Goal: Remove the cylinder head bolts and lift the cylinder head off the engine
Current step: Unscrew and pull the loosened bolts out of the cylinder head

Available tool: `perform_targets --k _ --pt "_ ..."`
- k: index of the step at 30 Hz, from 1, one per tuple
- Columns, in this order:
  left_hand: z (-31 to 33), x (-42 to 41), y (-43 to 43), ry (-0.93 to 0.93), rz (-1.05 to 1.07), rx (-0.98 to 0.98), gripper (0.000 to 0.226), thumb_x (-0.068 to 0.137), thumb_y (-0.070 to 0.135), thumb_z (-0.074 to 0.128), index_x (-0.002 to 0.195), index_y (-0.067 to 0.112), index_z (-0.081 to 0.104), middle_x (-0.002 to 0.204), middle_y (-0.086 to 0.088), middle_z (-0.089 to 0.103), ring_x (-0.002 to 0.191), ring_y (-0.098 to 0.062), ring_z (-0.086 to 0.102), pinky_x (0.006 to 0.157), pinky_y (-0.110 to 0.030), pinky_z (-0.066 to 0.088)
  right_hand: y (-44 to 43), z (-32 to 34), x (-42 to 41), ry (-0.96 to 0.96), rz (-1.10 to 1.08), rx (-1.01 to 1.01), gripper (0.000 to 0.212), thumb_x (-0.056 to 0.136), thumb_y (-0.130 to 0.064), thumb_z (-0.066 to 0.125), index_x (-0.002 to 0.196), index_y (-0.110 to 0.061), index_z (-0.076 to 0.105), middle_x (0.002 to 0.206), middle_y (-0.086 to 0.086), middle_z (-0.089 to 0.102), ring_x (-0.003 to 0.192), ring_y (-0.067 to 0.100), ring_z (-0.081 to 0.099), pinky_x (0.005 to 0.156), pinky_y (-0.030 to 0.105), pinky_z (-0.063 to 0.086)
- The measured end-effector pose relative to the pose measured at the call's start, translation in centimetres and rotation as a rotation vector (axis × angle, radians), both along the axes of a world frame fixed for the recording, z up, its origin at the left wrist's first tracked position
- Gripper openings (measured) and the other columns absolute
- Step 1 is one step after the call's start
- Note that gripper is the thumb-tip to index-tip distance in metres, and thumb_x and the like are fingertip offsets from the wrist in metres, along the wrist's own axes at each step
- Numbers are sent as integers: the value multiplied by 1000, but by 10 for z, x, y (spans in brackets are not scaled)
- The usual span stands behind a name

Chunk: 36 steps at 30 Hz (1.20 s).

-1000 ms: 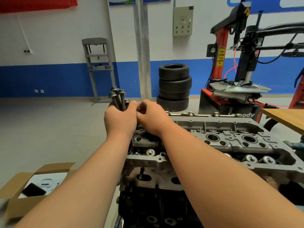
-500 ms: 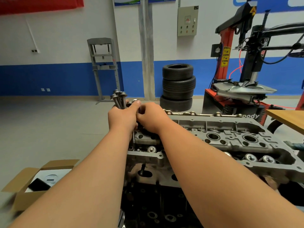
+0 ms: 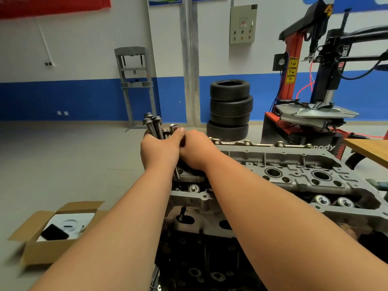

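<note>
Fingers [image 3: 178,131] of left hand [image 3: 159,150] clamp cylinder head bolts [image 3: 154,126], freed for lifting | right hand [image 3: 197,152] closes beside, grip hidden | both above cylinder head [image 3: 294,175].

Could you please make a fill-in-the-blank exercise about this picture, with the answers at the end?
1. The bundle of long bolts is held in the person's ______ hand.
2. The stack of ______ stands on the floor by the blue and white wall.
3. The cardboard box on the floor has its flaps ______.
4. The left hand and the right hand meet above the metal ______.

Answers: left; tires; open; cylinder head
</note>
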<state>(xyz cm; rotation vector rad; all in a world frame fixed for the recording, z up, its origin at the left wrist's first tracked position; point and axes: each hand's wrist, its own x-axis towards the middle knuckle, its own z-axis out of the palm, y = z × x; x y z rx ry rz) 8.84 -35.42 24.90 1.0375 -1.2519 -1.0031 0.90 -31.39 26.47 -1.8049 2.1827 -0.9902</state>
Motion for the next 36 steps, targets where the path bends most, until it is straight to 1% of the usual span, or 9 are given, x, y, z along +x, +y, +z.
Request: perform_targets --k 3,6,11,15,18,21,26,32,36 --pt "0 1 -1 11 -55 9 23 74 31 76 81 31 55 88 -3 67 79 -22 66 71 -39 57 4 1 -1 -28 35 -8 15 88 -13 54 93 -6 66 85 12 68 80 27 63 71 39 53" --pt "1 0 1 32 -10 -18 20 77 27 75 82 31 56 84 1 66 78 -17 66 62 -31 53 1 1 1 -59 2 20 15 85 -15 56 91 -4 65 85 12 68 80 27 63 75 41 54" --pt "1 -1 0 51 25 -20 35 71 34 81 90 29 52 85 6 62 83 -19 65 73 -36 56 -2 2 2 3 -34 54 16 89 -16 55 83 -3 62 78 11 62 74 25 59 71 37 51" --pt "1 1 -1 38 -20 0 30 73 36 78 79 33 48 87 0 64 79 -25 65 72 -39 57 2 3 -1 -14 29 58 20 90 -16 54 99 -4 67 91 13 69 85 28 64 79 42 54" --pt "2 -1 3 13 -27 -23 25 76 32 75 76 32 50 83 -2 65 75 -23 65 68 -37 57 0 3 0 -21 10 62 18 87 -12 55 97 -2 66 89 15 68 82 30 63 74 41 54" --pt "4 -2 4 31 1 -44 28 76 30 78 80 31 51 84 4 63 78 -17 64 70 -36 56 -4 3 1 11 -70 86 15 88 -12 52 91 -2 63 81 11 62 70 25 56 60 33 47" --pt "2 1 4 73 -10 -18 34 73 34 81 82 32 49 83 3 63 75 -19 65 66 -34 55 -1 2 0 4 -28 28 22 90 -20 55 89 -1 67 80 14 67 76 28 62 72 39 52" --pt "5 -1 4 38 -48 -30 19 80 21 72 87 31 58 85 3 64 78 -15 64 62 -29 51 -1 1 -1 -29 -1 39 19 87 -12 54 99 -3 66 89 13 68 81 27 63 75 39 54" --pt "3 0 6 43 -32 -56 25 77 24 77 92 26 58 84 5 64 76 -11 63 61 -27 49 -2 2 -1 -4 -49 49 14 88 -12 52 86 -4 63 75 10 61 71 24 56 61 34 47"
